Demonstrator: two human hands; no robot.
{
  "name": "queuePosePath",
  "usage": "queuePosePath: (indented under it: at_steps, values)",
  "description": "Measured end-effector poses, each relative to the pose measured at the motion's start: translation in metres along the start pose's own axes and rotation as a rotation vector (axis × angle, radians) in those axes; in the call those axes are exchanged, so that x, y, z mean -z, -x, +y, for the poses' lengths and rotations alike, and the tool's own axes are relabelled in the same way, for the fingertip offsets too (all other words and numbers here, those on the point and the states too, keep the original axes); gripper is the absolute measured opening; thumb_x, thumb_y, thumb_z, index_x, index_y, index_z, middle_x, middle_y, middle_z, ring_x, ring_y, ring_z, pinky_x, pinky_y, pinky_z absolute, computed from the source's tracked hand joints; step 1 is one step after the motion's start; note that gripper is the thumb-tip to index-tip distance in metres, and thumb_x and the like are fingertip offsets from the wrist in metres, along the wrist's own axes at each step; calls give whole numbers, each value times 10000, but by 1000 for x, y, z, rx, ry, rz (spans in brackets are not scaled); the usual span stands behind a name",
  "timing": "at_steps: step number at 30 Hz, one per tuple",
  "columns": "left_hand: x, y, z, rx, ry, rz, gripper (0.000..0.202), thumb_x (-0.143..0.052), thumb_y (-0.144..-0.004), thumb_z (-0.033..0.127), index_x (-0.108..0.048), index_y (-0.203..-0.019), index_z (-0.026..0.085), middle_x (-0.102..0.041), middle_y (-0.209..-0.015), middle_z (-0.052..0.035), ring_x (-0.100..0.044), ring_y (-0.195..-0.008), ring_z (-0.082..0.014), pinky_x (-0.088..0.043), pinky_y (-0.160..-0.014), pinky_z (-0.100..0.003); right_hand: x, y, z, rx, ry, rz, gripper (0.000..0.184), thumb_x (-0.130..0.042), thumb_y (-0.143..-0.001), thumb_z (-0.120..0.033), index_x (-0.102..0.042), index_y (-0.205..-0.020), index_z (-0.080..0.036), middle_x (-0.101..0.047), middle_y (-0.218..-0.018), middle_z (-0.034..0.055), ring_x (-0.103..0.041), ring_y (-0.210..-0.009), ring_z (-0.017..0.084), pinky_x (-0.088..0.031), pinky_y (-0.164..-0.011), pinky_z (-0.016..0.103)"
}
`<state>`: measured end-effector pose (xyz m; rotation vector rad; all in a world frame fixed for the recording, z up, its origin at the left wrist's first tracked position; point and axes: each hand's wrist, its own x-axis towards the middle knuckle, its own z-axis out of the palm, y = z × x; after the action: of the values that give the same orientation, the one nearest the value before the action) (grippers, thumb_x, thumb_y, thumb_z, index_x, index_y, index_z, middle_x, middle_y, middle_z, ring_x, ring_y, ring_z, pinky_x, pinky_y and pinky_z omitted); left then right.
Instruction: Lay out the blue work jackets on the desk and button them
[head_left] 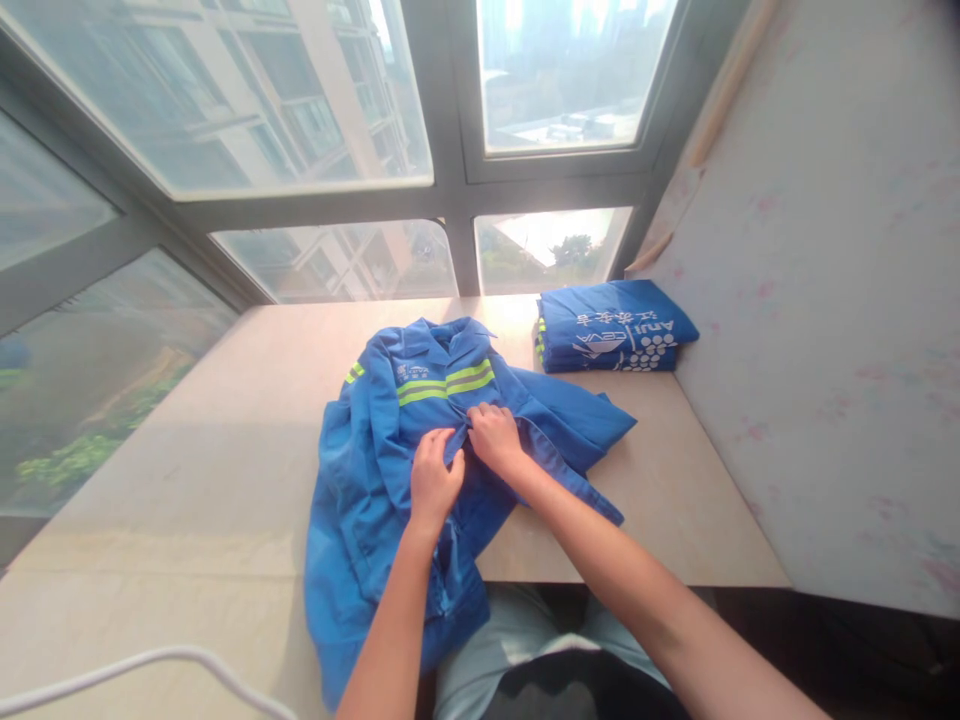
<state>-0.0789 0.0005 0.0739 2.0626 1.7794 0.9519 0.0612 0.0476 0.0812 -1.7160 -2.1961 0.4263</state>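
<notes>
A blue work jacket point(375, 470) with yellow-green reflective stripes lies spread front-up on the beige table point(225, 480), its collar toward the window and its lower part hanging over the near edge. My left hand point(433, 478) pinches the left side of the jacket's front opening at mid-chest. My right hand point(493, 436) is closed on the right side of the same opening, just beside the left hand. Both hands meet at the placket below the stripes.
A stack of folded blue garments point(611, 338) with white print sits at the table's far right, by a pale wall point(825, 300). Large windows point(300, 120) run behind the table. A white cable point(150, 665) curves across the near left corner.
</notes>
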Motion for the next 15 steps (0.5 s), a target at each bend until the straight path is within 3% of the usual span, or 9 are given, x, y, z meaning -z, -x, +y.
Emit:
queuePosePath:
  at_steps: [5, 12, 15]
  values:
    - [-22, -17, -8, -13, -101, -55, 377, -569, -839, 165, -611, -1214, 164, -620, -1228, -141, -583, -1161, -282, -468, -1041, -440, -7, -11, 15, -55, -268, -39, 241, -583, -867, -162, -690, -1081, -183, -717, -1102, 85, -658, -1030, 206, -479, -924, 289]
    - [-33, -24, -15, 39, -108, -60, 311, -472, -903, 164, -708, -1105, 184, -694, -1064, -106, -650, -983, -240, -518, -922, -365, -5, -6, 22, 35, -410, -53, 265, -628, -814, -141, -745, -1046, -190, -754, -1061, 50, -695, -979, 191, -516, -901, 269]
    - [-35, -22, -15, 48, -86, -72, 336, -455, -898, 139, -727, -1089, 184, -701, -1027, -95, -652, -944, -225, -526, -875, -334, -1, 0, 22, 35, -335, -76, 251, -606, -840, -178, -756, -1039, -204, -751, -1053, 64, -690, -978, 201, -509, -887, 271]
